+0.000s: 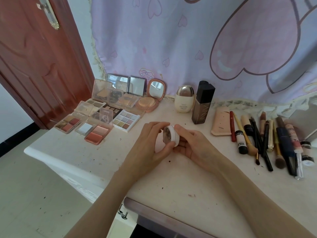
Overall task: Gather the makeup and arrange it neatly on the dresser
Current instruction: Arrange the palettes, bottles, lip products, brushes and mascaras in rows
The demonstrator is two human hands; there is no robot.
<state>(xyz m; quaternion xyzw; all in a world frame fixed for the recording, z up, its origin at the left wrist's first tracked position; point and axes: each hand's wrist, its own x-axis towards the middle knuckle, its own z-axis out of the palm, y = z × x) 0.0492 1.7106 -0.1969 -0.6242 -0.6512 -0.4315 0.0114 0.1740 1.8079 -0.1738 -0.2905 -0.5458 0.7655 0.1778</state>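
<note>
A small round white jar [171, 136] with a printed lid is held above the middle of the white dresser top [171, 177]. My left hand [149, 145] grips its left side and my right hand [193, 145] grips its right side, fingers curled round it. At the back left lie several open eyeshadow and blush palettes [103, 115] and a pink round compact [151, 98] with its mirror up. A cream bottle [184, 98] and a tall dark bottle [202, 103] stand at the back centre. Brushes, pencils and tubes [267, 140] lie in a row at the right.
A peach flat case [221, 123] lies left of the brush row. A lilac heart-print cloth [188, 40] hangs behind the dresser. A red-brown door [34, 66] stands at the left. The dresser's front edge runs diagonally over a tiled floor [34, 194].
</note>
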